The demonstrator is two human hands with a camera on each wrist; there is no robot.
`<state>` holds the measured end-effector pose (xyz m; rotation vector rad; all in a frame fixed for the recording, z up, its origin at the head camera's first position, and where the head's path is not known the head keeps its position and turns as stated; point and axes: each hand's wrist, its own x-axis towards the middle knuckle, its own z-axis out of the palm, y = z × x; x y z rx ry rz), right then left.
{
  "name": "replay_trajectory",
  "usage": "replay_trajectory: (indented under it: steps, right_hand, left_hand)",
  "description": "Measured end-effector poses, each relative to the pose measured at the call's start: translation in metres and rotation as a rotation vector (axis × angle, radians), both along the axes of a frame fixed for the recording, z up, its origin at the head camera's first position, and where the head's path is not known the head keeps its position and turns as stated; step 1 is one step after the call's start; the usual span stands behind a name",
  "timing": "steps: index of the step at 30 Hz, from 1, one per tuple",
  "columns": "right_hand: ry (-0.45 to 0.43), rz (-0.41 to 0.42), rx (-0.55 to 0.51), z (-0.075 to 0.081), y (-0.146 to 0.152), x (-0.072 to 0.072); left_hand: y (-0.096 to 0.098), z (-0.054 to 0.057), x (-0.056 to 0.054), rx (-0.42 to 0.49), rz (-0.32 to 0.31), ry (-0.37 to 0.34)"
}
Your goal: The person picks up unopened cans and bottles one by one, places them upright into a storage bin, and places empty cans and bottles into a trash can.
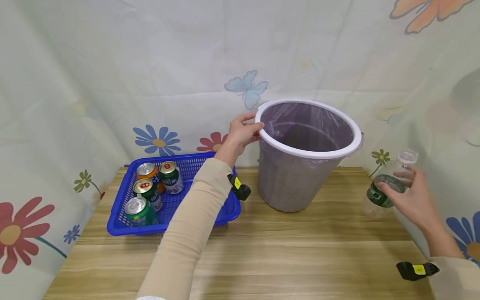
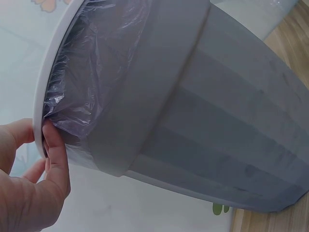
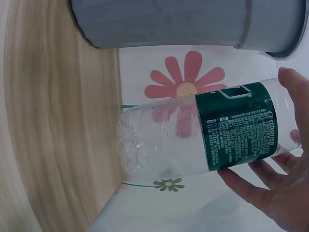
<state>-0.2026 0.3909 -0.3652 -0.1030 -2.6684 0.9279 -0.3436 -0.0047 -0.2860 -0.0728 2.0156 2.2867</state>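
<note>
A grey trash bin [image 1: 288, 181] with a white rim ring [image 1: 318, 155] and a thin purple-tinted plastic liner [image 2: 91, 72] stands at the back of the table. My left hand [image 1: 243, 134] pinches the rim on its left side; in the left wrist view, fingers [image 2: 57, 154] lie against its outer edge beside the liner. To the bin's right, my right hand [image 1: 416, 198] grips a clear plastic bottle [image 3: 159, 140] with a green label. The bottle leans a little, neck up. I cannot tell whether its base touches the table.
Left of the bin sits a blue plastic basket [image 1: 235, 207] with several drink cans, among them a green can [image 1: 141, 212] and an orange can [image 1: 147, 170]. Patterned curtains [image 1: 180, 50] close off the back and sides of the wooden table [image 1: 285, 254].
</note>
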Motion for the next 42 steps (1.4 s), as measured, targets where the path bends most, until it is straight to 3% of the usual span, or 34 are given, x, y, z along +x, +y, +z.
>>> replay_trajectory:
  steps: [24, 42]
  right_hand:
    - [0.061, 0.086, 0.069, 0.041, -0.005, -0.012]
    - [0.068, 0.053, 0.17, 0.08, -0.011, -0.019]
  left_hand:
    - [0.002, 0.002, 0.0, 0.002, -0.002, -0.007]
    - [0.002, 0.001, 0.0, 0.005, -0.004, -0.014]
